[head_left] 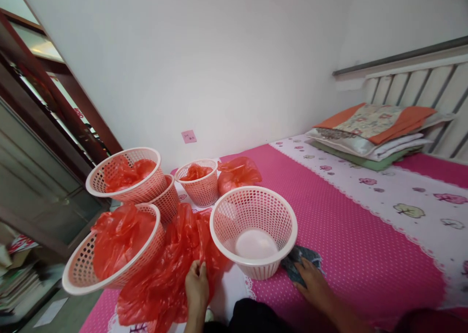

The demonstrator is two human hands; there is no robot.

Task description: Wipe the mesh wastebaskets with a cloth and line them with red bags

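My left hand point(197, 283) pinches the edge of a large, crumpled red plastic bag point(171, 269) spread over the front of the bed. To the right, my right hand point(310, 278) is on a dark blue-grey cloth point(307, 257), its fingers curled over the near part. The cloth lies against the lower right side of a pale pink plastic basket point(254, 262), which stands upright with its bare bottom showing. Left of the bag, a tilted, wide pink basket point(78, 269) holds a red bag bundle point(122, 240).
Behind are another wide basket point(149, 191) resting on a smaller basket point(168, 199), a small basket point(204, 189) with red plastic inside, and a tied red bag point(239, 174). Folded bedding point(376, 128) is stacked far right near a radiator point(435, 96). The pink bedspread point(351, 240) meets the wall.
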